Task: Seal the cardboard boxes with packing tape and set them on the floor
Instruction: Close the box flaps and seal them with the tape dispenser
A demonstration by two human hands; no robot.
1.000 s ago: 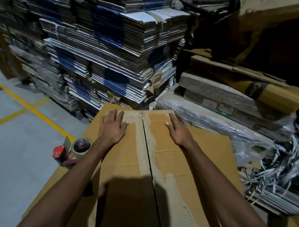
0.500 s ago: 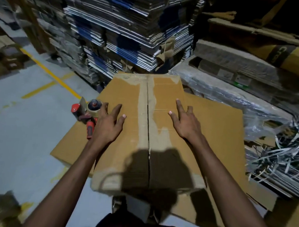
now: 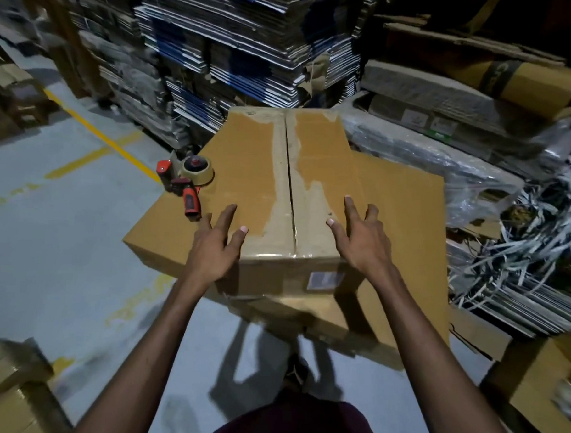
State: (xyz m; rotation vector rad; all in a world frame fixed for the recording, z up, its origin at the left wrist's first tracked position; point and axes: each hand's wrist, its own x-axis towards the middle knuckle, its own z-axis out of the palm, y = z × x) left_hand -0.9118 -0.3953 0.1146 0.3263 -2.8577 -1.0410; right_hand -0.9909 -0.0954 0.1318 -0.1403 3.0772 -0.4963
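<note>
A brown cardboard box (image 3: 256,169) with its two top flaps closed and a bare centre seam lies on a wider flat cardboard stack (image 3: 405,221). My left hand (image 3: 216,242) rests with spread fingers on the box's near left corner. My right hand (image 3: 363,239) lies spread on the near right part of the top, fingers straight. A red tape dispenser (image 3: 186,179) with a roll of tan tape sits on the stack just left of the box, apart from both hands.
Tall stacks of flattened cartons (image 3: 226,50) rise behind the box. Plastic-wrapped bundles (image 3: 427,150) and loose white strapping (image 3: 532,233) crowd the right. Grey floor with yellow lines (image 3: 49,206) spreads to the left. More boxes stand at bottom left (image 3: 5,387) and bottom right (image 3: 538,384).
Both hands have slid back along the box top from its far end to its near edge. My view has pulled back, showing the box's front face and the floor.
</note>
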